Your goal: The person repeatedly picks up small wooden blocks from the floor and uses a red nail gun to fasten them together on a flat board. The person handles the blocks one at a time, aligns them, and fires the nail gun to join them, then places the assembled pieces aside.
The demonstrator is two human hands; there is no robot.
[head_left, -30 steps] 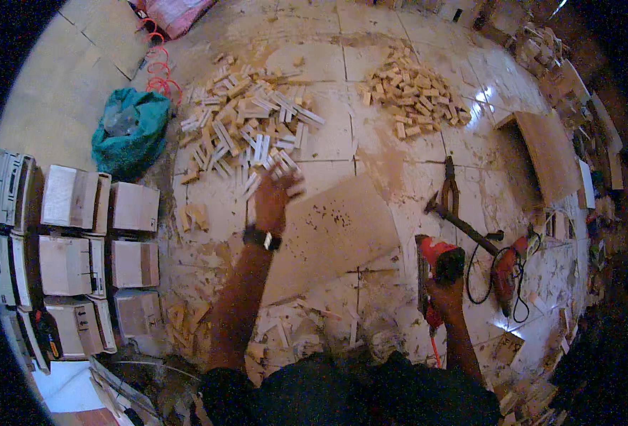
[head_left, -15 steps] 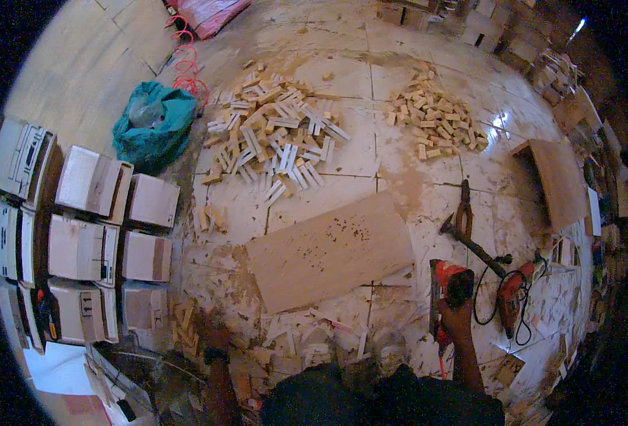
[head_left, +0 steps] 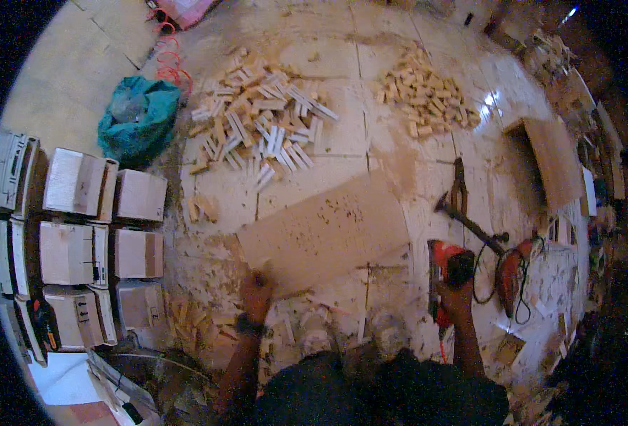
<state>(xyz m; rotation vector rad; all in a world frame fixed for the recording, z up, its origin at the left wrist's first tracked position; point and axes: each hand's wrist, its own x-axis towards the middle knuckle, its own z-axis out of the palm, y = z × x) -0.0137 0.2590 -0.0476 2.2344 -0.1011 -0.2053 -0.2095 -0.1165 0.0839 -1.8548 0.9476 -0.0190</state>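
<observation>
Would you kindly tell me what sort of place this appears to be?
It looks like a woodworking shop, though I can't be certain: a heap of small wooden pieces lies on the floor, a hammer lies nearby, and the right hand grips a red-and-black tool.

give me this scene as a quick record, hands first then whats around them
left hand: at the left end of the board, blurred, grip unclear
right hand: closed around a red and black tool
board: flat on the floor, dark specks on top
ahead: left pile and right pile of wood pieces
right side: pincers, hammer, corded tool
left side: boxes, green sack beyond them
</observation>
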